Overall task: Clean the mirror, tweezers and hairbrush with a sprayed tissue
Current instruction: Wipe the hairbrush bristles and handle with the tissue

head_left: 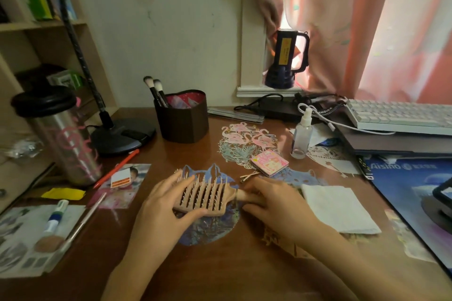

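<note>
A pink hairbrush [208,194] lies bristles-up at the middle of the brown desk [220,264]. My left hand [163,205] cups the brush head from the left, with the thumb under its near edge. My right hand [271,205] grips the brush handle. A folded white tissue [337,208] lies flat just right of my right hand. Gold tweezers [248,175] rest behind the brush. A small pink square compact mirror [269,162] lies closed next to the tweezers. A clear spray bottle [302,134] stands upright further back.
A brown pot [182,121] holding makeup brushes stands at the back. A steel tumbler [58,139] and a lamp base [122,135] stand at left. A keyboard [401,115] on a laptop and a blue mat [413,193] fill the right side. Photos, pens and a glue stick lie front left.
</note>
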Available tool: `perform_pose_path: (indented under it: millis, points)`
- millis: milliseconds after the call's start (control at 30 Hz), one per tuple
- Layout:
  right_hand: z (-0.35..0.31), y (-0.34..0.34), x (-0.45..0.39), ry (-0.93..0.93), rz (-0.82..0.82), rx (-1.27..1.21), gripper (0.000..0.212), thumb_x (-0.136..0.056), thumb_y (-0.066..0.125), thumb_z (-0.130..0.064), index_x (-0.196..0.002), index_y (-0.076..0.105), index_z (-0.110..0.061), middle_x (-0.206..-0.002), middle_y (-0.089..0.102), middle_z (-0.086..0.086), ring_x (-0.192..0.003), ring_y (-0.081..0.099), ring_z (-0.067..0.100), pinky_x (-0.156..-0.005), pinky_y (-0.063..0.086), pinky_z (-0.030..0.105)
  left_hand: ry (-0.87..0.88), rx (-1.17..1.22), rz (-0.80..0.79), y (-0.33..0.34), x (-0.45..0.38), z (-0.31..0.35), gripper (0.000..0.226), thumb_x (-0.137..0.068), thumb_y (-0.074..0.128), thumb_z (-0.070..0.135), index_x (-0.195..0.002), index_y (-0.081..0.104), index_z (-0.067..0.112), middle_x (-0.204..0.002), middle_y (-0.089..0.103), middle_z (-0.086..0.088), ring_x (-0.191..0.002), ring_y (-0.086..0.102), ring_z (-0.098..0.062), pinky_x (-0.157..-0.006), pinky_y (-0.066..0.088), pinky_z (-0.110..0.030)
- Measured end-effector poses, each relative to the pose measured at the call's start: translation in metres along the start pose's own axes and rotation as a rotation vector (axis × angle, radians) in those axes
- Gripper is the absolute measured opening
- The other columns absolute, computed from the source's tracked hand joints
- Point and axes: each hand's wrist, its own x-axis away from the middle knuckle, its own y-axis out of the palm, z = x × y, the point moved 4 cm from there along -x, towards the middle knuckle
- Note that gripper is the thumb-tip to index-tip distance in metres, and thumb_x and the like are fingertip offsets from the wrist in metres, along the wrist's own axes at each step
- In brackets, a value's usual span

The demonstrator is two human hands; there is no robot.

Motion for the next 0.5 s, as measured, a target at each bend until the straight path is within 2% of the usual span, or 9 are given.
perform_pose_path:
  millis: [233, 300, 400, 500]
  points:
    - [-0.006, 0.005, -0.005, -0.020, 0.029, -0.022, 0.024, -0.088, 0.058, -0.033, -0.110, 0.053, -0.026, -0.111, 0.056, -0.008, -0.099, 0.056, 0.012, -0.076, 0.047, 0.027, -0.064, -0.013, 0.036, -0.003, 0.004, -0.007, 0.066, -0.070, 0.072, 0.049, -0.130, 0.045, 0.040, -0.150, 0.026, 0.014, -0.138, 0.019, -0.010, -0.112, 0.019, -0.038]
    - [-0.007, 0.005, -0.006, -0.025, 0.041, 0.000, 0.025, -0.087, 0.058, -0.035, -0.110, 0.053, -0.026, -0.110, 0.057, -0.007, -0.101, 0.056, 0.014, -0.076, 0.046, 0.027, -0.112, -0.021, 0.047, -0.005, 0.004, -0.011, 0.072, -0.066, 0.073, 0.052, -0.131, 0.046, 0.036, -0.148, 0.031, 0.012, -0.136, 0.025, -0.012, -0.111, 0.022, -0.037]
    - [-0.008, 0.006, -0.008, -0.019, 0.043, 0.023, 0.024, -0.088, 0.058, -0.037, -0.110, 0.054, -0.026, -0.110, 0.058, -0.007, -0.100, 0.056, 0.017, -0.072, 0.043, 0.028, -0.122, 0.059, 0.056, -0.006, 0.004, -0.012, 0.071, -0.063, 0.078, 0.045, -0.127, 0.053, 0.028, -0.139, 0.045, 0.008, -0.126, 0.039, -0.009, -0.105, 0.032, -0.032]
    - [-0.009, 0.000, -0.009, -0.026, 0.058, 0.037, 0.023, -0.088, 0.056, -0.039, -0.108, 0.055, -0.028, -0.108, 0.059, -0.010, -0.098, 0.058, 0.015, -0.067, 0.041, 0.026, -0.108, 0.070, 0.055, -0.008, 0.001, -0.007, 0.065, -0.065, 0.077, 0.044, -0.125, 0.054, 0.032, -0.141, 0.042, 0.010, -0.128, 0.037, -0.010, -0.107, 0.031, -0.032]
